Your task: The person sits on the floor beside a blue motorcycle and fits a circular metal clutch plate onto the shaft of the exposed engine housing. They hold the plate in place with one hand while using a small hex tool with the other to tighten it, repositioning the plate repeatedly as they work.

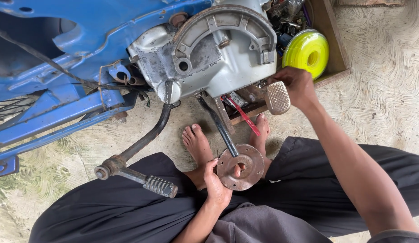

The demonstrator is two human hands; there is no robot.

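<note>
left hand fingers curled round rusty round plate over lap, near feet | right hand reaching at engine casing lower edge, fingertips hidden, grip unclear | wooden box cut off at top

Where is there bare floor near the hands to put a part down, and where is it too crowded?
Free: the concrete floor right of the wooden tray, and the strip between the blue frame and the kick lever. Crowded: under the engine case, where feet, the red-handled tool, right hand and left hand with rusty disc meet.
</note>
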